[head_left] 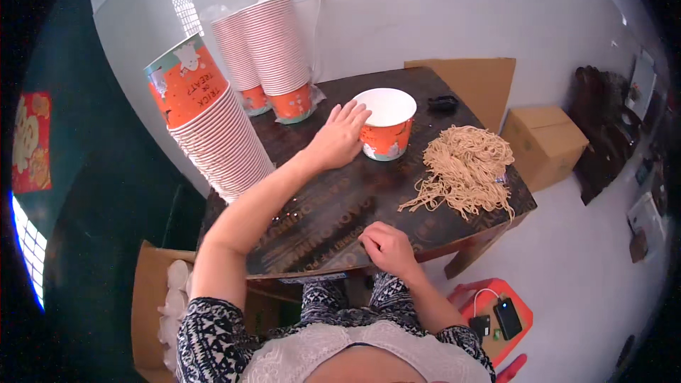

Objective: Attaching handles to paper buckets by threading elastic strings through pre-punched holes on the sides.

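A single orange paper bucket (387,139) with a white inside stands upright on the dark table. My left hand (339,136) reaches across to it, fingers stretched out and touching the left side near the rim. By the front edge of the table, my right hand (389,247) is curled closed; whether anything lies inside the fist is hidden. To the right of the bucket lies a loose heap of tan cord (468,167). On the left, a tall stack of upside-down paper buckets (213,124) rises close to my left forearm.
Plastic-wrapped bucket stacks (275,50) stand at the back by the wall. A small black object (443,103) lies near the far right corner of the table (319,234). Cardboard boxes (545,143) sit beyond it. An open carton (150,312) is at lower left, a red stool (521,305) at lower right.
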{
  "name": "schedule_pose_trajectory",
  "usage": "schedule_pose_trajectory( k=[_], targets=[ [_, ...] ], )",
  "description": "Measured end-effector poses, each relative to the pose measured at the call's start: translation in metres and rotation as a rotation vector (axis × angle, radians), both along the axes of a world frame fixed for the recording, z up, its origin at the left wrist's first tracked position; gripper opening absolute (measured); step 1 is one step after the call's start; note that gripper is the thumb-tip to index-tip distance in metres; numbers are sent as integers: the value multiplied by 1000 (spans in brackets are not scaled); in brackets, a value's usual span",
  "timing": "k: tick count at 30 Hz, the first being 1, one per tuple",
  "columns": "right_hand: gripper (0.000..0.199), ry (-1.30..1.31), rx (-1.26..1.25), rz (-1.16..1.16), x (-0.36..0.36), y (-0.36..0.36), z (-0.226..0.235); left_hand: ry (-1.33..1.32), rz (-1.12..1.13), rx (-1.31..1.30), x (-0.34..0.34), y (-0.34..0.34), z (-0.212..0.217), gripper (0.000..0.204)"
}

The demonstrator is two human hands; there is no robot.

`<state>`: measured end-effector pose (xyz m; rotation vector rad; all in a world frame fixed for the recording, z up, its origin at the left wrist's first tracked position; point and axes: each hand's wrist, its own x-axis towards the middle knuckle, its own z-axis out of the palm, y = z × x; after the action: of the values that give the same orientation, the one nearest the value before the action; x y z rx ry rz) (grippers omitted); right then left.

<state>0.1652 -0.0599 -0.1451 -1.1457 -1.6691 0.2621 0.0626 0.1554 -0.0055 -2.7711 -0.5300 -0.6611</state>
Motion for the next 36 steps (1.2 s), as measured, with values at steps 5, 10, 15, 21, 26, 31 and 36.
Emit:
schedule_pose_trajectory(
  k=[5,10,15,21,26,31,36],
  targets=[
    [10,-1,-31,34,5,1,-1,-131,38,-188,35,16,-33,41],
    [11,5,-31,65,6,1,-1,-184,0,-175,22,14,-44,27],
    [9,274,46,94,14,-8,14,-163,-97,-66,-31,-30,-49,30],
    [47,-231,311,-308,18,-23,83,-128,-237,23,-56,-108,-27,38],
    [43,-245,157,-234,2,-9,82,-194,-267,-136,-56,-140,-27,41],
    [21,-2,32,-140,25,4,75,-321,-248,-234,-83,-126,-6,29],
    [13,202,47,223,59,20,58,-528,-313,-498,-102,-84,10,22]
  ],
)
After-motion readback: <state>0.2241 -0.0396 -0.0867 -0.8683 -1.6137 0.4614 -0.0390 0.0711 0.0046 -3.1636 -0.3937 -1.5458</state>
